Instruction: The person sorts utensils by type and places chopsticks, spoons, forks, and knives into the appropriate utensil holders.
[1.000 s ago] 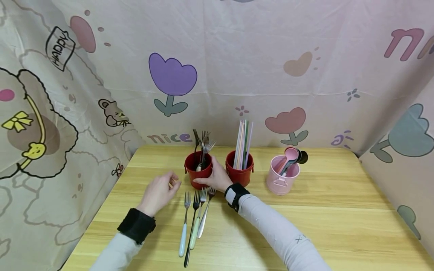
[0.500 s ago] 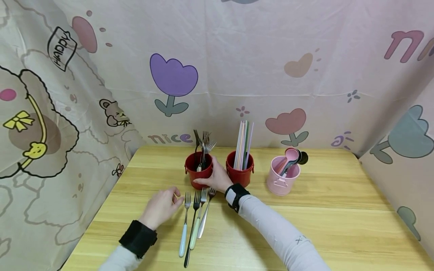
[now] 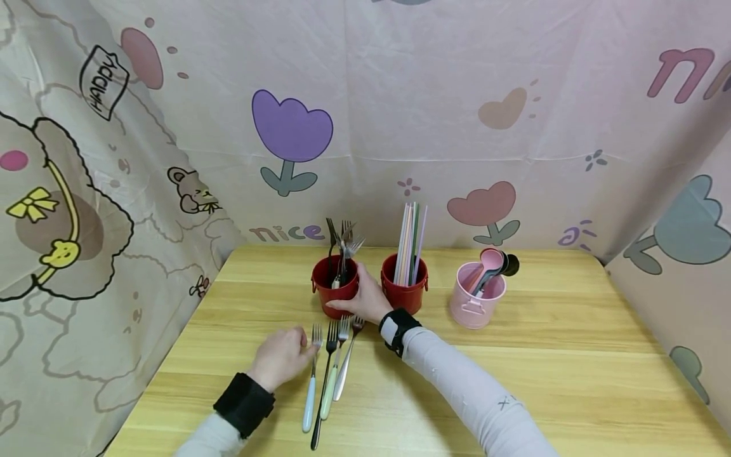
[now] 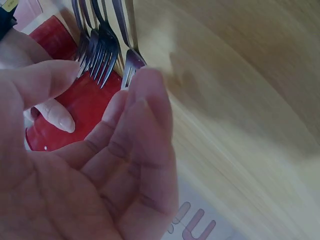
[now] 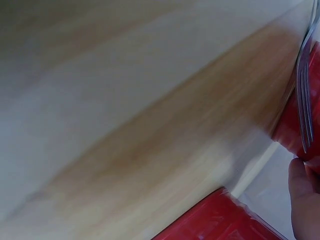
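My right hand [image 3: 368, 298] grips the left red bucket [image 3: 331, 306] from its right side, thumb across the front. Several forks stand in that bucket, tines up. In front of it several forks lie side by side on the table: one with a light blue handle [image 3: 309, 404], a black one [image 3: 320, 400], one with a pale green handle [image 3: 328, 393] and a silver one [image 3: 342, 377]. My left hand [image 3: 282, 358] is at the tines of the blue-handled fork, fingertips overlapping them. In the left wrist view its thumb and bent fingers [image 4: 150, 130] stand apart, nothing held between them.
A second red bucket [image 3: 404, 295] with upright straws [image 3: 407, 247] stands right of the first. Farther right is a pink bucket [image 3: 476, 311] holding spoons [image 3: 490, 260]. The wooden table [image 3: 542, 381] ends at a printed cloth [image 3: 377, 127] behind and at the sides.
My left hand has come down and toward the right, from beside the red bucket to the head of the blue-handled fork. My right hand has stayed on the bucket.
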Available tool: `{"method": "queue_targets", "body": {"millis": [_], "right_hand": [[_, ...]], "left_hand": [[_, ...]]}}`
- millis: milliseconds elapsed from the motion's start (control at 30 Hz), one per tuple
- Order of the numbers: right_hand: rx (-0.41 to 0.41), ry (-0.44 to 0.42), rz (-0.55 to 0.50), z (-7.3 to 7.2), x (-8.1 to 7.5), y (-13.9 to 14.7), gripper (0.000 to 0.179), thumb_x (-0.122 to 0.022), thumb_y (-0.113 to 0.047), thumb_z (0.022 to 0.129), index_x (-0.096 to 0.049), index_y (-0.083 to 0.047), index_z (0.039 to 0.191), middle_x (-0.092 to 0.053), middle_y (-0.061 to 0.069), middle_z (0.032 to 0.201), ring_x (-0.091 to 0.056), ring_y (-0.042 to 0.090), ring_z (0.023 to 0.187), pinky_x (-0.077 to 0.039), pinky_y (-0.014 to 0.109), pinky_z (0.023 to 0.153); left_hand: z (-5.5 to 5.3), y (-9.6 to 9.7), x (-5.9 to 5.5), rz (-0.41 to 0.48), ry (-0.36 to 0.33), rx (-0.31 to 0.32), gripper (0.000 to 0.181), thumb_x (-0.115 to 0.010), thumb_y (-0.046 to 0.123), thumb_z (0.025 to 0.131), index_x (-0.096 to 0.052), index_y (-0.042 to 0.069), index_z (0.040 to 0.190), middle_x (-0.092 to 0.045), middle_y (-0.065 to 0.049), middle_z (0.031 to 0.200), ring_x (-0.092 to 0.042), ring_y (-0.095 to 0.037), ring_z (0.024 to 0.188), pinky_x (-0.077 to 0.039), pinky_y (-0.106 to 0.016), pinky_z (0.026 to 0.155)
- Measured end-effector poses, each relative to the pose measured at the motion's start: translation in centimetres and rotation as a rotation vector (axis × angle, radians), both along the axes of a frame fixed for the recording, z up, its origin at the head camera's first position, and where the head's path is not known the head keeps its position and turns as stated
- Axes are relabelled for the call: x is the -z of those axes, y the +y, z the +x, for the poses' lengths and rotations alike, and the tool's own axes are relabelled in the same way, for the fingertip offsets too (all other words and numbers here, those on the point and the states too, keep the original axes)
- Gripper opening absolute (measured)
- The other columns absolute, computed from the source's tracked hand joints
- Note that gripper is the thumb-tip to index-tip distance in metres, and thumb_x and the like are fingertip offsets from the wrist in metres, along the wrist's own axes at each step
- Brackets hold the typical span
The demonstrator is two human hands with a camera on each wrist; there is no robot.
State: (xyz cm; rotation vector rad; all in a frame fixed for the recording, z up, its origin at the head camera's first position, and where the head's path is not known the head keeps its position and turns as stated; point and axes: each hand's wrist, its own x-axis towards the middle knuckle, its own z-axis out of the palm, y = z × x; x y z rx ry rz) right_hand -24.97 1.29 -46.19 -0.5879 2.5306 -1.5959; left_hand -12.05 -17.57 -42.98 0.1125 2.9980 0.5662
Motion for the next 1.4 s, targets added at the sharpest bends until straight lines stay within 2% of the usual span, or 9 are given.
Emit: {"method": "queue_targets", "body": {"millis": [300, 567, 967, 1400], "right_hand": [[0.007, -0.011, 0.011, -0.1, 0.2, -0.1, 0.096, -0.089, -0.036, 0.076, -0.033, -0.018, 0.151, -0.053, 0.006, 0.149, -0.056, 0.022, 0.134, -0.047, 0.044, 0.113], [0.012, -0.018, 0.013, -0.1, 0.0, 0.0, 0.095, -0.089, -0.036, 0.076, -0.033, -0.019, 0.151, -0.053, 0.005, 0.15, -0.055, 0.022, 0.134, -0.047, 0.044, 0.113], [0.01, 0.0, 0.007, -0.2, 0.4, -0.1, 0.095, -0.089, -0.038, 0.076, -0.033, -0.019, 0.15, -0.054, 0.005, 0.149, -0.057, 0.022, 0.133, -0.048, 0.044, 0.112], [0.012, -0.011, 0.004, -0.2, 0.5, -0.1, 0.095, -0.089, -0.038, 0.076, -0.033, -0.019, 0.15, -0.054, 0.005, 0.149, -0.057, 0.023, 0.133, -0.048, 0.045, 0.111]], "left_hand": [[0.1, 0.6, 0.5, 0.009, -0.077, -0.014, 0.034, -0.072, 0.031, 0.092, -0.055, 0.012, 0.069, -0.046, 0.002, 0.058, -0.044, -0.013, 0.048, -0.029, -0.023, 0.046], [0.0, 1.1, 1.3, -0.017, -0.077, -0.001, 0.04, -0.072, 0.031, 0.091, -0.052, 0.014, 0.061, -0.042, 0.004, 0.055, -0.041, -0.012, 0.049, -0.026, -0.024, 0.048], [0.1, 1.5, 1.4, -0.043, -0.117, 0.005, 0.049, -0.073, 0.024, 0.091, -0.045, 0.017, 0.051, -0.036, 0.007, 0.052, -0.038, -0.01, 0.046, -0.025, -0.023, 0.046], [0.3, 1.2, 1.4, 0.019, -0.123, 0.007, 0.052, -0.07, 0.015, 0.092, -0.041, 0.018, 0.049, -0.029, 0.009, 0.049, -0.031, -0.007, 0.043, -0.019, -0.021, 0.045]]}}
